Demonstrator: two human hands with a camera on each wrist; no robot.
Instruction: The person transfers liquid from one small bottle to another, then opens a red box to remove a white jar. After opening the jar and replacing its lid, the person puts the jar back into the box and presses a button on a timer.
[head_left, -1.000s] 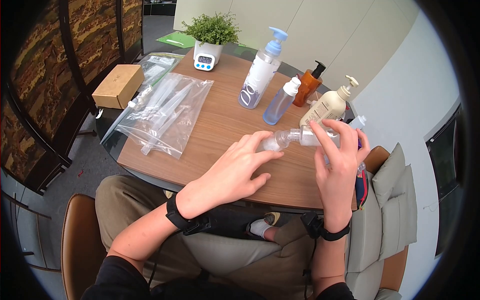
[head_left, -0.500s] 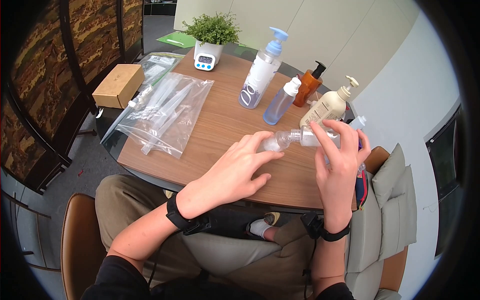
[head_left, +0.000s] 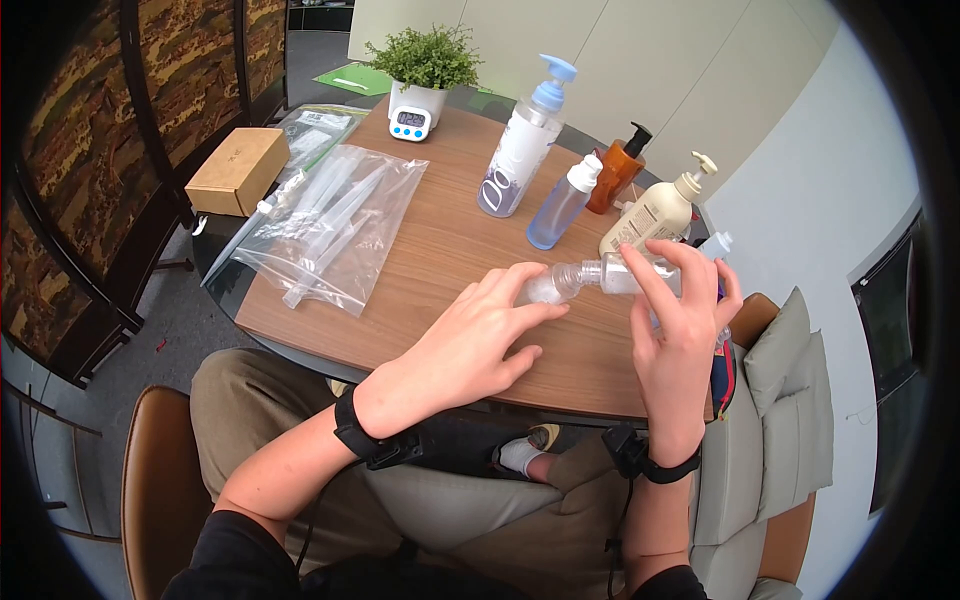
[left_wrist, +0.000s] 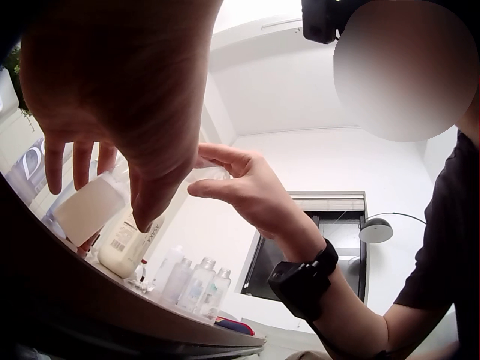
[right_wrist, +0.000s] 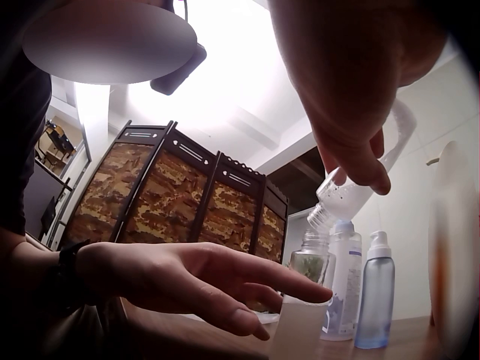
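My left hand (head_left: 470,335) holds a clear bottle (head_left: 543,289) from the side, its fingers around the body. Whitish liquid fills the lower part of this bottle (right_wrist: 296,324), and its open neck points up in the right wrist view. Above it, my right hand (head_left: 680,315) grips a second clear bottle (head_left: 617,273) between thumb and fingers. That upper bottle (right_wrist: 346,196) is tipped neck-down, with its threaded mouth right at the lower bottle's mouth. Some whitish content shows inside it.
Behind the hands stand a tall pump bottle (head_left: 512,165), a blue bottle (head_left: 555,218), an amber pump bottle (head_left: 615,178) and a cream pump bottle (head_left: 650,215). To the left lie a zip bag (head_left: 350,235) and a cardboard box (head_left: 238,170). A potted plant (head_left: 420,60) and timer (head_left: 409,123) sit farther back.
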